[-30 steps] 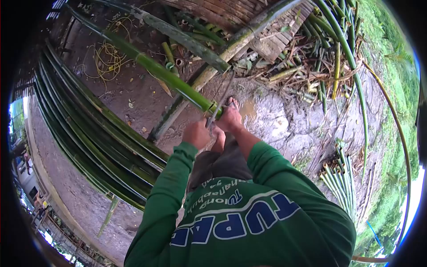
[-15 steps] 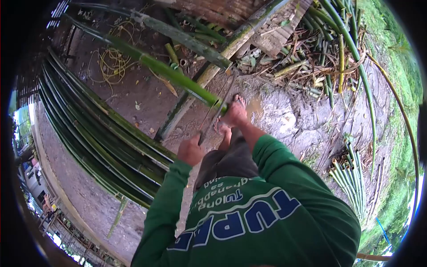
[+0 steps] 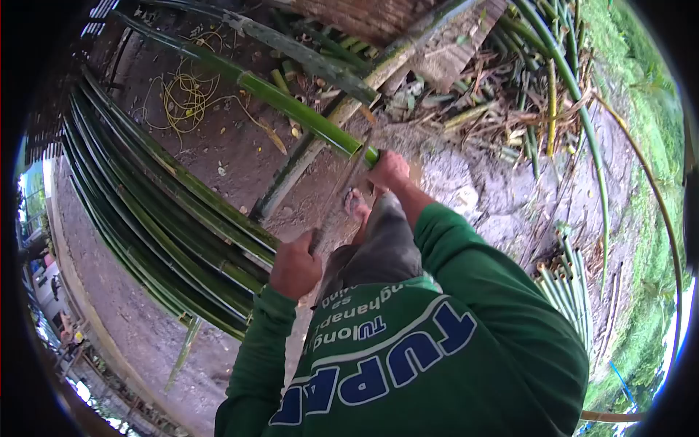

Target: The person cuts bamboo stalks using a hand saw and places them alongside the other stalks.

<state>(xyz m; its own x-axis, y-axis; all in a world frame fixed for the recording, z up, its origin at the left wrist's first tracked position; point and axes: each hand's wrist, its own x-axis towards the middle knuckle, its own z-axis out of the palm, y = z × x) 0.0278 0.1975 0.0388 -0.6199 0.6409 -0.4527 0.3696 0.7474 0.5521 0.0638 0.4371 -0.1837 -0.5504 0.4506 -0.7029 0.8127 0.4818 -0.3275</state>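
A long green bamboo pole slants down from the upper left across a bamboo crosspiece. My right hand is closed around its near end. My left hand makes a fist about the handle of a slim saw, with the dark handle end showing above the fist. The saw's far part lies across the pole, just left of my right hand, where a pale ring shows. How deep the blade sits cannot be made out. My feet are on the muddy ground below.
Several long green bamboo poles lie side by side at left. A second pole and the crosspiece are ahead. A yellow cord tangle, scrap bamboo pile and a cut bamboo bundle lie around.
My left hand has drawn back down and left, pulling the saw with it. My right hand still grips the pole's end. The view has shifted slightly.
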